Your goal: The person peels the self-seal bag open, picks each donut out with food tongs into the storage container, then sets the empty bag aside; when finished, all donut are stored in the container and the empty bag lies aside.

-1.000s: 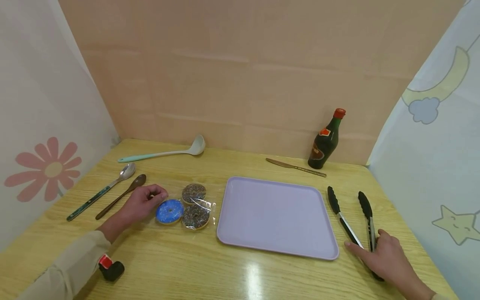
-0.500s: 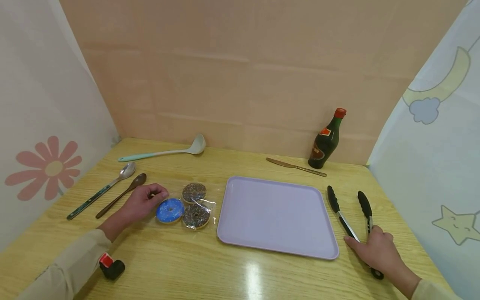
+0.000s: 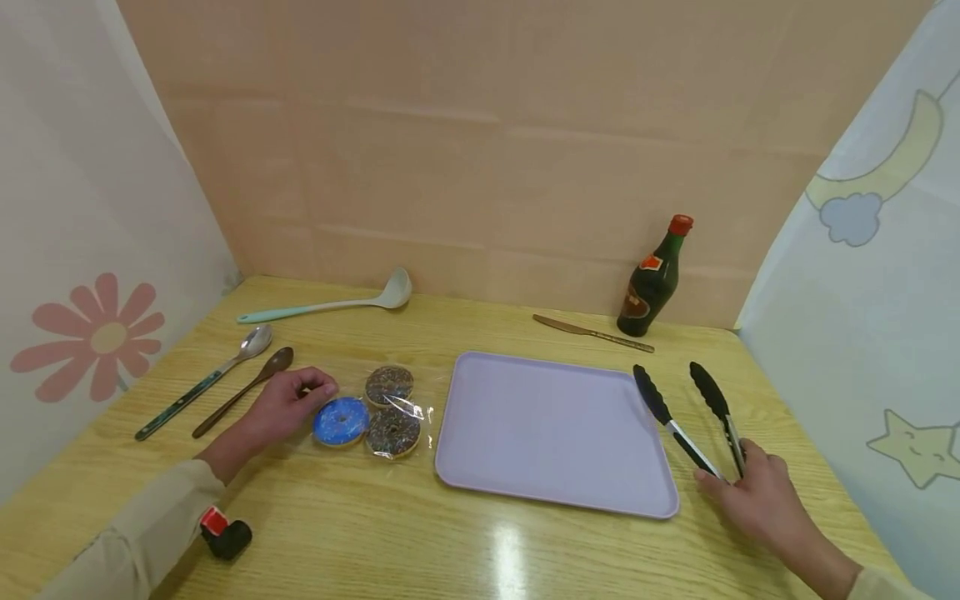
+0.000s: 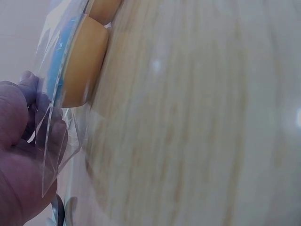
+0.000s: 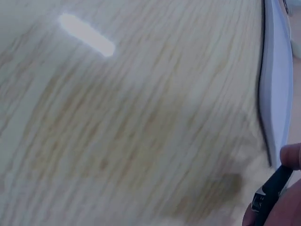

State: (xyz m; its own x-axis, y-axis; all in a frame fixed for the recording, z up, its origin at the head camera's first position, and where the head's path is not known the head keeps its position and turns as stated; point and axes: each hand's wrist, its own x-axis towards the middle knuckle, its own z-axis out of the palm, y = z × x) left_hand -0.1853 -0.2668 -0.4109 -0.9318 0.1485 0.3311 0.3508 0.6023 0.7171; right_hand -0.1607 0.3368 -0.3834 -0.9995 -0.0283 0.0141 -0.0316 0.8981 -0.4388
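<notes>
My left hand (image 3: 281, 408) pinches the left edge of a clear plastic bag (image 4: 77, 129). Inside are a blue-iced donut (image 3: 341, 422) and two chocolate donuts (image 3: 393, 433) with sprinkles, lying on the table. Over on the right, my right hand (image 3: 761, 496) grips black-and-silver tongs (image 3: 688, 443), thumb on one arm and fingers on the other. The tongs' jaws are spread and point away from me, the left tip overlapping the lilac tray's (image 3: 555, 433) right edge in the head view. The palm hides their handle end. In the right wrist view only a short piece of the tongs (image 5: 270, 193) shows.
Left of the bag lie a brown wooden spoon (image 3: 243, 392) and a metal spoon (image 3: 202, 385) with a dark handle. Behind are a ladle (image 3: 337, 305), a gold-coloured knife (image 3: 592, 333) and a dark bottle (image 3: 649, 287) with a red cap.
My right hand has closed around the tongs and shifted them to the left, turning their tips toward the tray. The left hand and the bag of donuts stay where they were.
</notes>
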